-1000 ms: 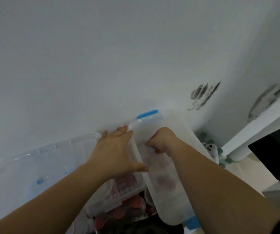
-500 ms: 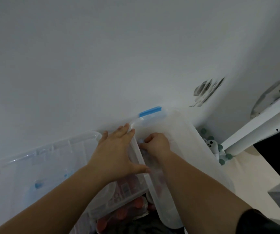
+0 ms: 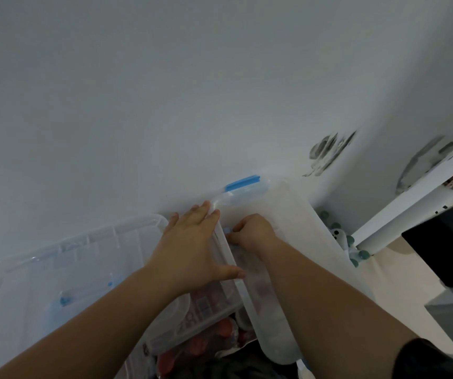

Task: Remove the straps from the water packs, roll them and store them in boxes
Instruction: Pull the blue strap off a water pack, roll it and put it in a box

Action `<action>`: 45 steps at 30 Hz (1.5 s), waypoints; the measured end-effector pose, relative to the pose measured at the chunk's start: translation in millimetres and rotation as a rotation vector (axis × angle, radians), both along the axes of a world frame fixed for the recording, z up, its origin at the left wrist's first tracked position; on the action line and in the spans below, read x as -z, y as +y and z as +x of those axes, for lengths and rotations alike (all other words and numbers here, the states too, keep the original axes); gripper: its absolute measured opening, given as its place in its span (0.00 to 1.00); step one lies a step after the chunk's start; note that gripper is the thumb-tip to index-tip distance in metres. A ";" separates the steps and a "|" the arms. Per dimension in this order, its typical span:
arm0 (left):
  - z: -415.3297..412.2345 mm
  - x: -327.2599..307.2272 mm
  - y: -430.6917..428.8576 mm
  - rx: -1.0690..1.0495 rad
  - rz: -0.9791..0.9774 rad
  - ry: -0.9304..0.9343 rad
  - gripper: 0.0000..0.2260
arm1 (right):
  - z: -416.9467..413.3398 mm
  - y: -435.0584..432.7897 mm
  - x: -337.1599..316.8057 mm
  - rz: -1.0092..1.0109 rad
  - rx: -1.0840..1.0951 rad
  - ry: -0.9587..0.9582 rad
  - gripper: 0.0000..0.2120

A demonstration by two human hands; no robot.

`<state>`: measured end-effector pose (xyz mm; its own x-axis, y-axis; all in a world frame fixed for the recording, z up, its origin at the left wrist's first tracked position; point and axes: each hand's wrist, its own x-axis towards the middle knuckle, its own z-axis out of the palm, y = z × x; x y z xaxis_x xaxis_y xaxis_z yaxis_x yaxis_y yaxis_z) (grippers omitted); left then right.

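the left hand (image 3: pixel 189 250) lies flat with fingers straight and spread, thumb stretched out to the side, pressing down on the top of a clear rectangular plastic storage box (image 3: pixel 219 307) that holds red-and-white items. just beside it, the right hand (image 3: pixel 251 235) is curled into a loose fist, fingertips tucked down at the seam where the box meets a long translucent white plastic lid (image 3: pixel 296 228); a small bluish bit shows at the fingertips, but i cannot tell whether the hand pinches it or anything else. the lid leans tilted against the white wall (image 3: pixel 165 91), a blue plastic clip (image 3: pixel 243 183) at its upper end. left of the hands sits a second clear plastic box (image 3: pixel 69 255). below the pressed box, red-capped bottles (image 3: pixel 221 330) show. right of the lid are teal-capped bottles (image 3: pixel 336 227), a white table leg (image 3: pixel 411 212) and a black flat panel (image 3: pixel 449 242). a dark sleeve (image 3: pixel 438 359) covers the right upper arm.
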<state>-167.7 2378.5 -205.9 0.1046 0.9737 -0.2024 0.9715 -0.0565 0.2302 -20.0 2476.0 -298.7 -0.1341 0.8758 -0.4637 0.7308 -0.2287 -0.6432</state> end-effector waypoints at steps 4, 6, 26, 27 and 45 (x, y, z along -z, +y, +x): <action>-4.7 -5.1 -4.7 -0.011 0.008 -0.047 0.57 | 3.0 4.5 -15.6 0.062 0.044 -0.058 0.15; -13.3 -8.5 -8.4 -0.029 0.033 -0.068 0.56 | 9.3 3.9 -29.9 0.147 0.085 -0.069 0.16; -193.4 -19.8 -160.5 -0.722 0.065 0.074 0.49 | -121.0 -105.8 -102.4 0.316 -0.305 -0.078 0.29; -199.4 -16.9 -164.7 -0.740 0.052 0.044 0.49 | -123.4 -107.6 -102.5 0.312 -0.292 -0.068 0.29; -145.2 -84.2 -138.7 -0.544 0.475 -0.748 0.52 | -27.4 -121.5 -191.7 0.472 0.322 0.434 0.36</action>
<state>-312.8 2239.8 -121.7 -0.4318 0.8893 0.1505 0.5114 0.1039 0.8530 -47.4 2354.5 -107.0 0.0786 0.9969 0.0105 0.3297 -0.0160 -0.9440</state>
